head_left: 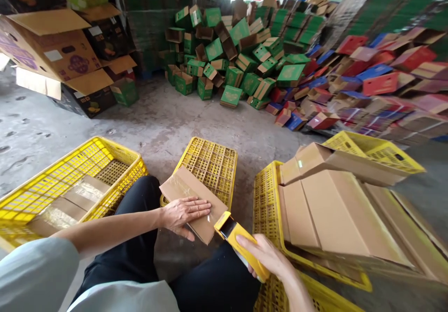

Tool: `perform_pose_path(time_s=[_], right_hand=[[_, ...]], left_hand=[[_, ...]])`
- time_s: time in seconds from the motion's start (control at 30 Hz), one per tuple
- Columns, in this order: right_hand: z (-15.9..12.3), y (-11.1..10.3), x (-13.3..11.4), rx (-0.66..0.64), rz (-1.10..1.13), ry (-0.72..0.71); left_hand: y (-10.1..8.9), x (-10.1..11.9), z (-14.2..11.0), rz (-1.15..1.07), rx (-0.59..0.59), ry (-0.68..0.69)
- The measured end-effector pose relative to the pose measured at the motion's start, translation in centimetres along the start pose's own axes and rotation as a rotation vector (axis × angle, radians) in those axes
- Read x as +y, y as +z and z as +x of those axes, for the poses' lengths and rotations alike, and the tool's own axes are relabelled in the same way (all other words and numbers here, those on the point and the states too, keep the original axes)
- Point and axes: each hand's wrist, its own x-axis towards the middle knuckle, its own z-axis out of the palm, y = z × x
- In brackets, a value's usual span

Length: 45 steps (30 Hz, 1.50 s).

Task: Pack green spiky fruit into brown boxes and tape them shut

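On a scuffed grey concrete floor, in a room heaped with cartons, a gridded yellow plastic crate marks the work spot. A smooth brown cardboard box lies aslant over the crate's near end, the left hand pressed flat on it, fingers extended. To the crate's near right, the right hand has its fingers clamped around a blocky yellow tape dispenser, its head at the box's edge. Left of the crate, a latticed basket holds taped cartons; beyond the crate, angular green boxes lie tumbled.
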Motion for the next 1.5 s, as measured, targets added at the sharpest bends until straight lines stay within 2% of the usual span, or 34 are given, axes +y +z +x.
perform_pose_path(time_s=[0.17, 0.37, 0.53, 0.67, 0.87, 1.1, 1.27, 1.5], right_hand=[[0.9, 0.3, 0.9, 0.01, 0.001, -0.02], [0.8, 0.6, 1.5, -0.006, 0.006, -0.07], [0.8, 1.1, 2.5, -0.03, 0.092, -0.124], [-0.1, 0.5, 4.4, -0.062, 0.119, -0.119], [-1.6, -0.1, 7.4, -0.017, 0.167, -0.058], [0.6, 1.1, 7.2, 0.01, 0.13, -0.099], [1.3, 1.6, 7.7, -0.004, 0.126, -0.118], [-1.2, 1.2, 9.3, -0.042, 0.273, -0.136]], left_hand=[[-0.2, 0.6, 0.2, 0.022, -0.029, -0.011], [0.5, 2.0, 3.0, 0.036, -0.121, 0.086], [1.0, 1.8, 4.4, 0.056, -0.096, 0.136], [1.2, 1.1, 4.6, 0.068, -0.098, 0.154], [1.5, 0.7, 4.5, 0.092, -0.079, 0.156], [1.2, 1.7, 5.2, 0.133, -0.133, 0.142], [1.3, 2.4, 6.4, 0.105, -0.174, 0.23], [1.9, 1.9, 6.7, 0.116, -0.15, 0.188]])
